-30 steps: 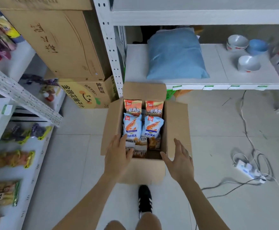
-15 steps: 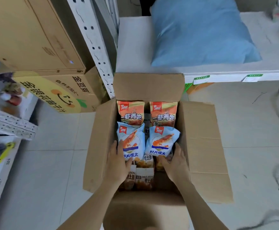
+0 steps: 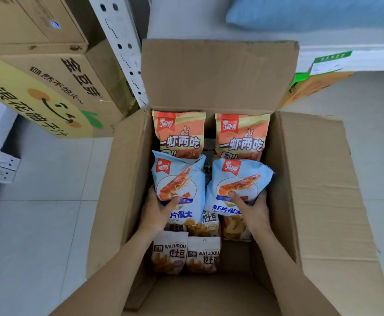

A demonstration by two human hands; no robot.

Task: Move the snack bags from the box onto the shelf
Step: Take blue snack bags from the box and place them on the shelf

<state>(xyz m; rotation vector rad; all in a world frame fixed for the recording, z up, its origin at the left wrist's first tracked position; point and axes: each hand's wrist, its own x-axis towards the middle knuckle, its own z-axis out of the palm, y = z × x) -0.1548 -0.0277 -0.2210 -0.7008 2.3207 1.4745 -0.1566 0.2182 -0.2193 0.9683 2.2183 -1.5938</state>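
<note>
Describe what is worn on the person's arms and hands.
The left forearm and right forearm are bare to the frame's edge; no sleeves show. The left hand and right hand wear no gloves. No watch, bracelet or ring is visible on either wrist or hand.

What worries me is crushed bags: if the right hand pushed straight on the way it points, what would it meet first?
Probably the right orange bag, just beyond the blue bag the right hand grips; depth is hard to judge.
</note>
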